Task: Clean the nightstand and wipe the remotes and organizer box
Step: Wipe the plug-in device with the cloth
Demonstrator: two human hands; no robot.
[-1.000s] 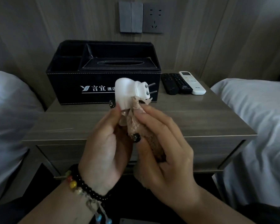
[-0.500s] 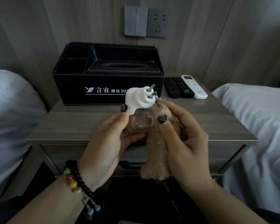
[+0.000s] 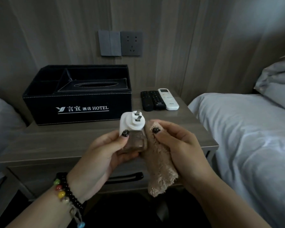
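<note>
My left hand [image 3: 104,155] grips a plug-in device [image 3: 132,127] with a white top, two metal prongs and a clear bottle below, held over the nightstand [image 3: 56,145] front edge. My right hand [image 3: 179,145] holds a fuzzy tan cloth [image 3: 161,171] pressed against the bottle's right side. The black organizer box [image 3: 77,102] with a tissue slot and white hotel lettering stands at the back left of the nightstand. Two black remotes [image 3: 152,100] and a white remote [image 3: 168,99] lie side by side to its right.
A grey switch and wall socket [image 3: 120,43] sit on the wood panel above the box. White bedding [image 3: 253,137] lies to the right and a second bed [image 3: 2,125] to the left. A drawer handle [image 3: 127,177] shows under the nightstand top.
The device has turned so its prongs point up and away. The cloth has slid from under the white top down to the bottle's side. The view has tilted up.
</note>
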